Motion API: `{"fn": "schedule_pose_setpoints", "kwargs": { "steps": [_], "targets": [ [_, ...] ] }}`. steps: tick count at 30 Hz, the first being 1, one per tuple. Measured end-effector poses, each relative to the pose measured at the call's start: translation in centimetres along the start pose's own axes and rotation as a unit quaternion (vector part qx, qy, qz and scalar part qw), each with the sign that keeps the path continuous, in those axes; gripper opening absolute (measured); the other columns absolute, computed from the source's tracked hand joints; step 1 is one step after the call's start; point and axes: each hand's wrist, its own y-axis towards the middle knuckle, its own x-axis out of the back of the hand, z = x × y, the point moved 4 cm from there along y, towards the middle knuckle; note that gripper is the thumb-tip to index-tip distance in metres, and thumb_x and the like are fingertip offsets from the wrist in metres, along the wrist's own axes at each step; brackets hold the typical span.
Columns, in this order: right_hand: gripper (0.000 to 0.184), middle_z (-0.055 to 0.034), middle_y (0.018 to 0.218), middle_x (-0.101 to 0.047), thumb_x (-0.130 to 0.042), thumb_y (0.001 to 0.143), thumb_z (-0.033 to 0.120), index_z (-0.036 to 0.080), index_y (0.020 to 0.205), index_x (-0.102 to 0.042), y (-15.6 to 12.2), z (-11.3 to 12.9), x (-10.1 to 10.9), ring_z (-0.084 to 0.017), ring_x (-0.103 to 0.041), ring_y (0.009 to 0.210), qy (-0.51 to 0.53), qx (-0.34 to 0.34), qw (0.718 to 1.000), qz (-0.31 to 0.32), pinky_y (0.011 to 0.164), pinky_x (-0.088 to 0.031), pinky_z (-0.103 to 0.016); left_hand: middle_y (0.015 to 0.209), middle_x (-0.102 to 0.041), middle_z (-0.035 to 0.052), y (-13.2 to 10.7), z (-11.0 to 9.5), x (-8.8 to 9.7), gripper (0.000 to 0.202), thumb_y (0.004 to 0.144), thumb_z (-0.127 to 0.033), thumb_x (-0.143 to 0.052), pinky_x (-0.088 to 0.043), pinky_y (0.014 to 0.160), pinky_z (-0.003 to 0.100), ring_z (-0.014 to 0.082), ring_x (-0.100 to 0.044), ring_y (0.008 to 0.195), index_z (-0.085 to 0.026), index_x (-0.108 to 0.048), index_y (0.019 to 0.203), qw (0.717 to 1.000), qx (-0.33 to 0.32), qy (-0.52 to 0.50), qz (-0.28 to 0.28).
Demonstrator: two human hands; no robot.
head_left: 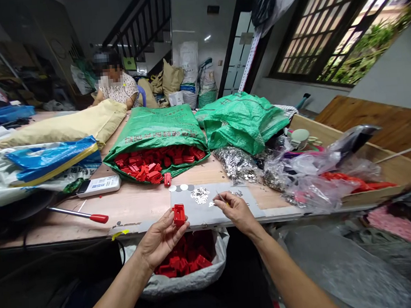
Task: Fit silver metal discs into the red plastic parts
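In my left hand (pixel 162 239) is a small red plastic housing (pixel 179 215), its hollow side facing me, gripped between thumb and fingers above the table's front edge. My right hand (pixel 235 210) pinches a thin pointed tool (pixel 221 198) that looks like tweezers; its tip is over the grey mat (pixel 192 217). Small shiny metal pieces (pixel 200 195) lie in a pile on the mat, left of the tool's tip. A few more sit close to my right fingers. Another red housing (pixel 167 179) rests behind the mat, by the mouth of a green sack (pixel 161 124) filled with such housings.
Below the table edge, a white sack (pixel 186 284) holds more red housings. A red-handled lever (pixel 99 218) juts in at left, near a white box-shaped device (pixel 99 185). Bags of metal parts (pixel 236 163) lie at right, beside a wooden tray (pixel 409 172). Across the table sits another person (pixel 118 87).
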Motion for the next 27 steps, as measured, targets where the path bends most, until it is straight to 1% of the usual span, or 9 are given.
{"fn": "schedule_pose_setpoints", "kwargs": {
  "steps": [3,5,7,9,11,15,19,24,27],
  "targets": [
    [0.024,-0.0016,0.078,-0.063,-0.061,0.082,0.041,0.017,0.086,-0.064,-0.8,2.3,-2.1,-0.013,-0.055,0.071,0.001,0.018,0.999,0.033,0.066,-0.044,-0.025,0.096,-0.07,0.0081,-0.1,0.7,0.2,0.022,0.083,-0.006,-0.059,-0.062,0.074,0.029,0.0177,-0.071,0.081,-0.012,-0.059,0.104,1.0,0.007,0.018,-0.002],
    [0.022,-0.0014,0.077,-0.065,-0.061,0.083,0.038,0.017,0.087,-0.065,-1.1,3.6,-3.2,-0.012,-0.053,0.065,-0.019,0.035,0.998,0.048,0.062,-0.042,-0.024,0.096,-0.07,0.0082,-0.2,1.0,0.1,0.019,0.083,-0.008,-0.06,-0.062,0.072,0.028,0.0167,-0.071,0.08,-0.012,-0.061,0.101,0.999,0.012,0.034,0.007],
    [0.018,-0.0003,0.073,-0.065,-0.06,0.084,0.035,0.018,0.087,-0.066,-1.3,4.6,-4.0,-0.01,-0.048,0.057,-0.055,0.056,0.995,0.062,0.055,-0.039,-0.023,0.094,-0.07,0.0081,-0.5,1.3,-0.1,0.018,0.084,-0.009,-0.058,-0.062,0.07,0.026,0.0154,-0.071,0.077,-0.011,-0.062,0.101,0.998,0.02,0.051,0.023],
    [0.014,0.0002,0.072,-0.066,-0.06,0.084,0.031,0.019,0.086,-0.066,-1.5,5.1,-4.6,-0.009,-0.046,0.054,-0.086,0.082,0.99,0.072,0.054,-0.038,-0.022,0.089,-0.07,0.008,-0.9,1.5,-0.4,0.018,0.086,-0.01,-0.055,-0.061,0.067,0.023,0.0143,-0.071,0.073,-0.011,-0.062,0.103,0.996,0.037,0.07,0.037],
    [0.011,-0.0003,0.076,-0.067,-0.06,0.084,0.027,0.019,0.086,-0.066,-1.6,5.4,-5.0,-0.01,-0.05,0.057,-0.105,0.109,0.985,0.079,0.058,-0.04,-0.023,0.084,-0.07,0.0075,-1.2,1.6,-0.7,0.018,0.088,-0.01,-0.053,-0.06,0.064,0.02,0.0132,-0.07,0.069,-0.011,-0.061,0.103,0.995,0.05,0.081,0.038],
    [0.006,-0.0024,0.08,-0.067,-0.059,0.084,0.02,0.019,0.086,-0.065,-1.8,5.5,-5.2,-0.013,-0.058,0.069,-0.128,0.15,0.976,0.098,0.066,-0.044,-0.024,0.08,-0.069,0.0061,-1.4,1.6,-0.7,0.017,0.089,-0.011,-0.052,-0.059,0.06,0.018,0.0128,-0.07,0.065,-0.013,-0.057,0.104,0.994,0.055,0.083,0.034],
    [0.009,-0.0038,0.081,-0.067,-0.057,0.084,0.015,0.019,0.086,-0.064,-2.1,6.0,-5.3,-0.015,-0.061,0.076,-0.139,0.186,0.967,0.11,0.07,-0.045,-0.025,0.079,-0.068,0.0065,-1.3,1.8,-0.6,0.018,0.088,-0.014,-0.054,-0.057,0.057,0.016,0.0133,-0.07,0.061,-0.015,-0.053,0.106,0.992,0.064,0.089,0.067],
    [0.014,-0.0036,0.083,-0.066,-0.056,0.082,0.01,0.02,0.087,-0.064,-2.1,6.0,-5.4,-0.015,-0.06,0.078,-0.145,0.187,0.963,0.131,0.072,-0.046,-0.026,0.078,-0.067,0.0036,-1.2,2.0,-0.5,0.022,0.085,-0.015,-0.06,-0.056,0.056,0.014,0.0128,-0.07,0.06,-0.017,-0.052,0.105,0.99,0.067,0.097,0.083],
    [0.014,-0.0035,0.083,-0.066,-0.056,0.081,0.009,0.019,0.087,-0.064,-2.1,5.9,-5.4,-0.015,-0.06,0.078,-0.154,0.183,0.96,0.146,0.072,-0.046,-0.026,0.079,-0.067,0.0034,-1.3,2.0,-0.5,0.022,0.084,-0.016,-0.062,-0.056,0.054,0.014,0.0129,-0.07,0.061,-0.017,-0.053,0.103,0.988,0.066,0.104,0.089]
  ]
}}
